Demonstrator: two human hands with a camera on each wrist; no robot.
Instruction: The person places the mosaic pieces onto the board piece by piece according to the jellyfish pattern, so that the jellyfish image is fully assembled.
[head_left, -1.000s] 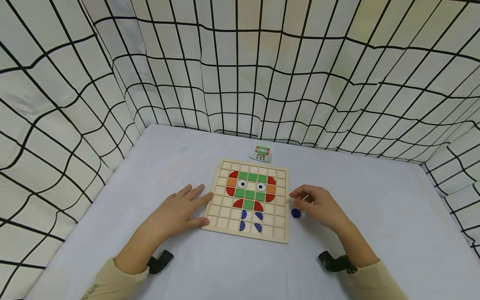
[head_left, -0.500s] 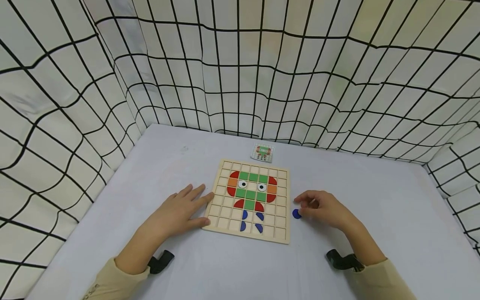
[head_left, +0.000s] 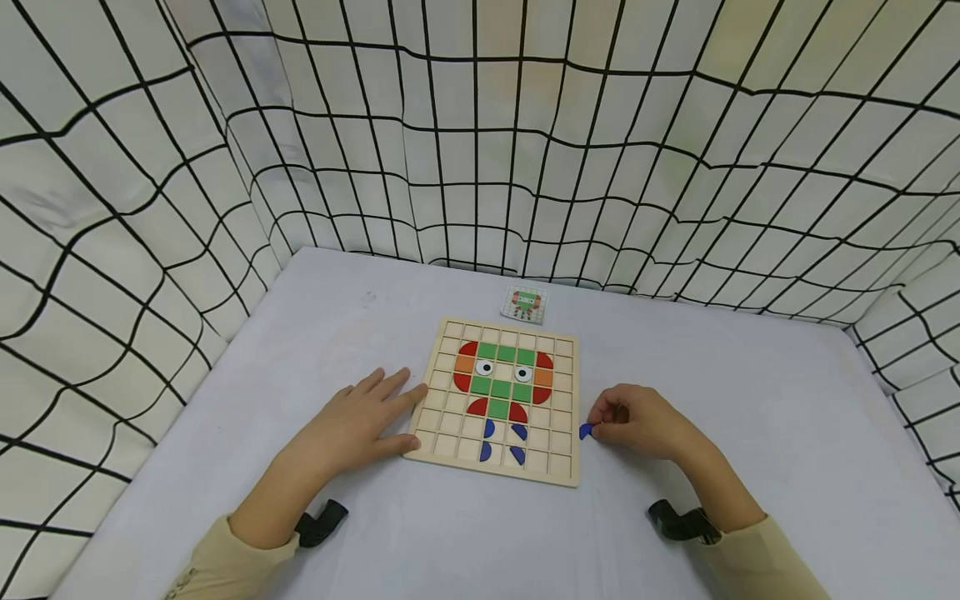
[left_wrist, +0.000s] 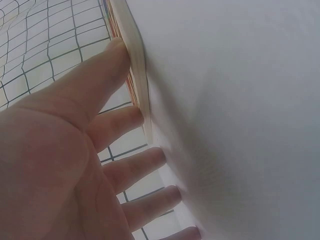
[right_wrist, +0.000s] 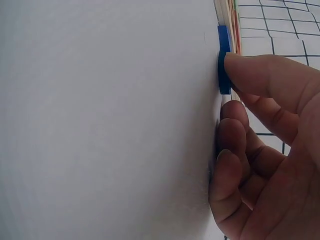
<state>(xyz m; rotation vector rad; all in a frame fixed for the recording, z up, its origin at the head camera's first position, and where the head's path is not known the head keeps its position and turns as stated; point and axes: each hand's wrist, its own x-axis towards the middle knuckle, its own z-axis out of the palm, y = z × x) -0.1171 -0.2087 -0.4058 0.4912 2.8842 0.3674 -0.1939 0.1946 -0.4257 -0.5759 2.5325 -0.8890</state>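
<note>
A square wooden grid board (head_left: 551,442) lies on the table, with red, green, orange and blue pieces and two eye pieces arranged as a figure. My left hand (head_left: 360,425) rests by its left side, fingers spread, thumb and index fingertip touching the edge. Just off the board's right edge, my right hand (head_left: 641,423) pinches a blue rounded piece (head_left: 585,431) at the tabletop, other fingers curled. The thumb covers part of it. In the right wrist view the blue piece (right_wrist: 224,39) shows a lighter and a darker part; I cannot tell whether these are two pieces.
A small card (head_left: 525,305) printed with a similar figure lies behind the board. White cloth (head_left: 742,400) covers the table. Black netting (head_left: 517,183) over white sheeting rises at the back and both sides.
My right hand first drew back from the board, then lowered its fingers to the blue piece. That piece has shifted slightly left, and less of it shows. The left hand stays put.
</note>
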